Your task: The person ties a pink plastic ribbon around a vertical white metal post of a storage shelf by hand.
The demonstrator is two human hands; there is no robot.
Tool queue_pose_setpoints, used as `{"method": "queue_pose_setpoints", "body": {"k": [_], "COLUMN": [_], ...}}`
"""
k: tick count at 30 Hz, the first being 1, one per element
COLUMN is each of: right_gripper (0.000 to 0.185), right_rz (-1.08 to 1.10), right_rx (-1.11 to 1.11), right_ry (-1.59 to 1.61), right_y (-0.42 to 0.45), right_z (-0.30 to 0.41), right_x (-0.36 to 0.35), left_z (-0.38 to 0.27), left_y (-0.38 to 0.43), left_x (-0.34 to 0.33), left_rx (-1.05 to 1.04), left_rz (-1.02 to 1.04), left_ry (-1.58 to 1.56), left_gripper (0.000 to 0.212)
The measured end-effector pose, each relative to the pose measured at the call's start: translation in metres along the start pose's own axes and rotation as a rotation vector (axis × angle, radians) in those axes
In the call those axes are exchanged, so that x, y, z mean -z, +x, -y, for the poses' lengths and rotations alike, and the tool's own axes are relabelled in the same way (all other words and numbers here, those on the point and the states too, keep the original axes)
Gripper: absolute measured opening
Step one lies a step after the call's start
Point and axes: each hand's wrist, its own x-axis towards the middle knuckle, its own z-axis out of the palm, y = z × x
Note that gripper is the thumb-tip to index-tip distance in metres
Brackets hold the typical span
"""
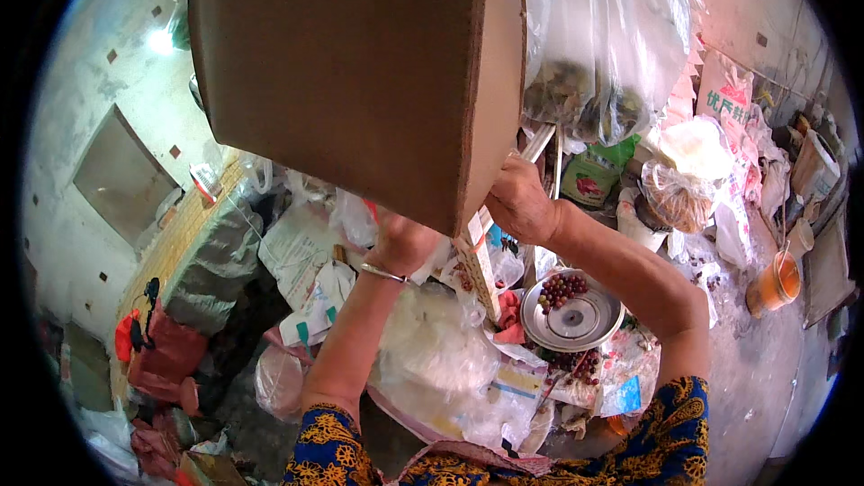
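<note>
A large brown cardboard box (351,81) fills the upper middle of the view, close to the camera. My left hand (405,239) is at its lower edge, and the box hides most of the fingers. A metal bangle is on that wrist. Beside the box's lower right corner is my right hand (523,199), fingers curled in against the narrow side. What either hand grasps is hidden. Below the right hand, a round metal lid or dish (574,324) carries a bunch of red grapes (561,290). Clear plastic bags (432,344) lie below the left hand.
Big clear plastic bags (607,34) with dark contents hang right of the box. Wooden slats (482,277) stand under it. More grapes (580,364) lie below the dish. An orange bucket (774,283) stands on the floor at right. Sacks (304,250) are piled at left.
</note>
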Motion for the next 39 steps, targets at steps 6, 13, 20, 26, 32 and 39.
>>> {"method": "queue_pose_setpoints", "body": {"k": [6,13,20,26,32,39], "right_gripper": [0.026,0.023,0.023,0.015,0.02,0.014], "right_rz": [0.072,0.173,0.437,0.159,0.38,0.506], "right_rx": [-0.034,-0.203,-0.608,0.072,0.223,-0.101], "right_ry": [0.094,0.496,0.676,-0.046,-0.386,-0.353], "right_y": [0.014,0.015,0.018,0.018,0.028,0.024], "right_z": [-0.005,-0.022,-0.014,-0.015,-0.001,-0.03], "right_x": [0.0,-0.007,0.018,0.003,0.03,0.024], "left_z": [0.006,-0.003,-0.004,-0.014,-0.017,0.015], "left_y": [0.002,-0.012,-0.013,0.002,0.013,-0.038], "left_x": [-0.004,-0.019,-0.025,-0.02,-0.007,-0.011], "left_rx": [-0.057,0.321,0.461,0.388,0.195,0.934], "left_rz": [-0.015,-0.107,-0.064,-0.055,-0.032,0.009], "left_ry": [-0.014,-0.515,-0.621,-0.447,-0.013,-0.215], "left_gripper": [0.022,0.031,0.037,0.032,0.029,0.029]}}
